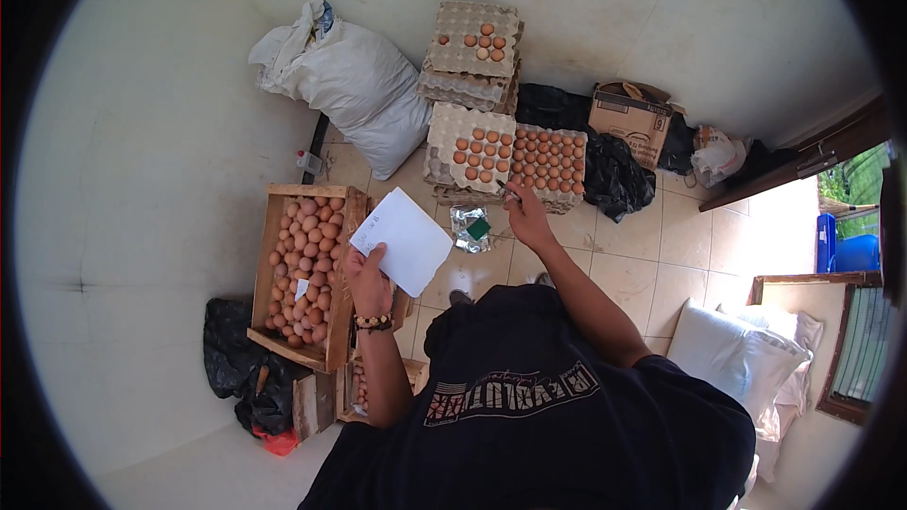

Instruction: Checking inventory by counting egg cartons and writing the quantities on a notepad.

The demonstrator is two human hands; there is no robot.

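My left hand [368, 281] pinches the lower left edge of a white sheet of paper [408, 247], with the thumb on top and some handwriting near its left side. A dark, slim pen [511, 192] is gripped in the fingers of my right hand [527, 217], away from the paper. Just beyond the right hand stands a stack of grey egg trays [447, 123], the top one partly filled with brown eggs. Touching that stack on the right is a tray full of eggs [548, 159]. A wooden crate [288, 349] heaped with loose eggs [307, 236] lies left of the left hand.
A taller tray stack [453, 19] and a bulging white sack [364, 85] stand by the back wall. Right of them are a cardboard box [628, 123] and black plastic bags [621, 175]. A silver and green packet [470, 229] lies on the tiles. White sacks [723, 349] rest at the right.
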